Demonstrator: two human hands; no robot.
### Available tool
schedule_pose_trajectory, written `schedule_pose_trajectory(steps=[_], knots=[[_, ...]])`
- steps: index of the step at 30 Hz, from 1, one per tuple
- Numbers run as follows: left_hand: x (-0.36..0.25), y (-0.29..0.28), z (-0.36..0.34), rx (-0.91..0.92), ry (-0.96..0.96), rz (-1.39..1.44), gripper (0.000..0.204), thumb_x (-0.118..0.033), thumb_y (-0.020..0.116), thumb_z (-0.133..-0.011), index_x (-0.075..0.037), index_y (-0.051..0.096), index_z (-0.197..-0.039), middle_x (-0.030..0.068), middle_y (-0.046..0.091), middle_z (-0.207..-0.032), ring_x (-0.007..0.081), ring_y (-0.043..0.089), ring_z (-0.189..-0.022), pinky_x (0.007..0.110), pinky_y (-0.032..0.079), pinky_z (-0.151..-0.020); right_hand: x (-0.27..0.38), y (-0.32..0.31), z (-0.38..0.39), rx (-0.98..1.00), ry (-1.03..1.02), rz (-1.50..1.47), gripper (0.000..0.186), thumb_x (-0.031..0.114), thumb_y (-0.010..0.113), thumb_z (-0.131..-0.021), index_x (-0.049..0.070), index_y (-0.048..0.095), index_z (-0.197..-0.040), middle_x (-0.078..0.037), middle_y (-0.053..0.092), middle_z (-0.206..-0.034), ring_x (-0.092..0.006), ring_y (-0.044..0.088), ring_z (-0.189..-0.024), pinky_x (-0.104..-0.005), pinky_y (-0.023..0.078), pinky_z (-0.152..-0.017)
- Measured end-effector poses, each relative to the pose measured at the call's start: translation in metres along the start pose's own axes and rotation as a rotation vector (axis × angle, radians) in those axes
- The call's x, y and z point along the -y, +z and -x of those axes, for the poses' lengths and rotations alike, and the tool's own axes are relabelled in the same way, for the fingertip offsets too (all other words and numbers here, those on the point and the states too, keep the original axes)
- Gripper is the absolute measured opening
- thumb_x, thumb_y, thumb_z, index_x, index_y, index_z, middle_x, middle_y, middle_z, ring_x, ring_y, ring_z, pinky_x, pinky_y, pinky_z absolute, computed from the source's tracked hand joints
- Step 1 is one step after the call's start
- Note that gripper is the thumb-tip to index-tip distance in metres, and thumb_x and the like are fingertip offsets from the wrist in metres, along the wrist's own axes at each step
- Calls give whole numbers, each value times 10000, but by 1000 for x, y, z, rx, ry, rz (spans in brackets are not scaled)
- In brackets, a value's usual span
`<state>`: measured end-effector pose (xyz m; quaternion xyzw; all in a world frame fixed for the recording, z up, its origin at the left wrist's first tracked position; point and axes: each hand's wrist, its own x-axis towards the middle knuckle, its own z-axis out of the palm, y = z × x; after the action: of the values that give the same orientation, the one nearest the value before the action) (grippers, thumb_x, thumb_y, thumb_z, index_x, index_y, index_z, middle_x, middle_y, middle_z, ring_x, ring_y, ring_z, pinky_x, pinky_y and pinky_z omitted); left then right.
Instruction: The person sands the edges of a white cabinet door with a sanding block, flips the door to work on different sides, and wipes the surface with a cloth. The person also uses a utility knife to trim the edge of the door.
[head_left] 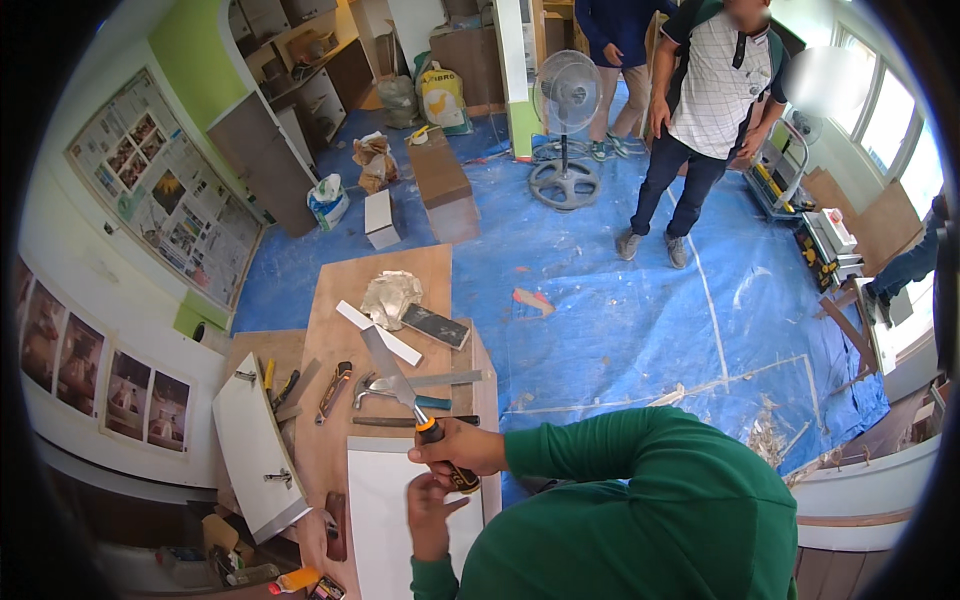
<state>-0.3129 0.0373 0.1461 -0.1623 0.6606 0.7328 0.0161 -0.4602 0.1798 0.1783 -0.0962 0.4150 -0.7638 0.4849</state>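
The hammer (432, 403) lies on the workbench (335, 285). Left of it is a utility knife (334, 392), and farther left, pliers (286, 389). Just behind it runs a flat strip (450, 379); farther behind sit a sanding block (436, 325) and a crumpled bag (392, 297). Before the hammer come a bar (385, 421), then a panel (375, 510). Left and before it leans a hinged door (250, 450). A long-bladed tool (390, 366), in the right hand (465, 447), crosses above the hammer. Well behind it, on the floor, are a box (437, 170) and, rightward, a fan (566, 120).
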Motion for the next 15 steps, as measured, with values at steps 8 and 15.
schedule_pose_trajectory(steps=[8,15], knots=[[-13,34,-9,-55,89,-224,524,-39,775,-864,26,517,-1316,107,665,-1150,198,669,-1060,325,549,-908,1,30,6,-38,-190,84,377,113,783,-873,45,529,-1143,-47,581,-915,-162,617,-764,-326,511,-665],[18,36,-30,-153,202,-28,417,26,693,-868,29,551,-1261,118,657,-1136,188,659,-1013,317,549,-861,-1,16,16,-50,-330,645,525,104,761,-853,9,504,-1301,-94,611,-1007,-217,610,-1010,-362,492,-910]])
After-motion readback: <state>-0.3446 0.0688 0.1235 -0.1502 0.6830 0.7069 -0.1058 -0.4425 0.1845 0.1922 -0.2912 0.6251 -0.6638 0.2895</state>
